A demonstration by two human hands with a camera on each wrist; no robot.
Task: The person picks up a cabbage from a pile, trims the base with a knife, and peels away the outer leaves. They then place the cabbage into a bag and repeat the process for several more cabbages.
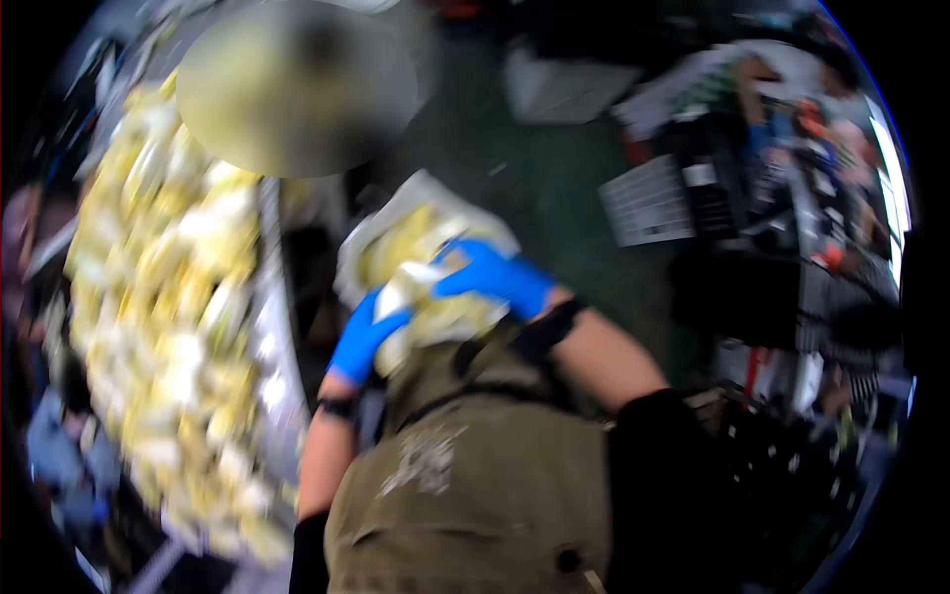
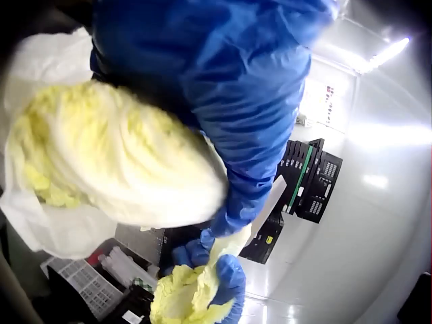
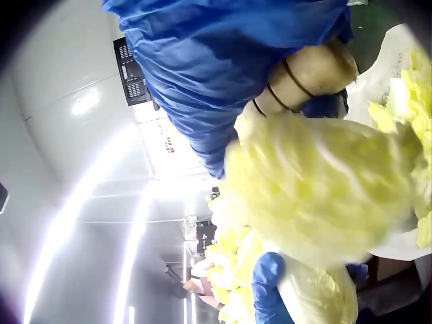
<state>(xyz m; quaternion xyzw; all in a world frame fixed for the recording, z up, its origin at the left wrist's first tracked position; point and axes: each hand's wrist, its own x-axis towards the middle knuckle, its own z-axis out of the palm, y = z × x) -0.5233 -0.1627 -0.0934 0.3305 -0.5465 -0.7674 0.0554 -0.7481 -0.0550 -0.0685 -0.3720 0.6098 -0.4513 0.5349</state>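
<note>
Item: left hand (image 1: 362, 339), blue-gloved, fingers curled round a pale cabbage piece (image 3: 317, 295).
Item: right hand (image 1: 500, 277), blue-gloved, fingers curled round a leafy cabbage portion (image 2: 181, 295); whether both my hands grip one same cabbage, I cannot tell.
Item: white bag (image 1: 348, 269), open, yellow-white leaves inside, my hands at its mouth, just outside the right edge of the table (image 1: 279, 322).
Item: cabbage heap (image 1: 163, 327), on that table, left of its shiny right edge.
Item: my brown apron (image 1: 495, 500), below my hands.

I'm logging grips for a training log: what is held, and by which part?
Left hand: cabbage, near its white base. Right hand: leaf, by its white stem.
</note>
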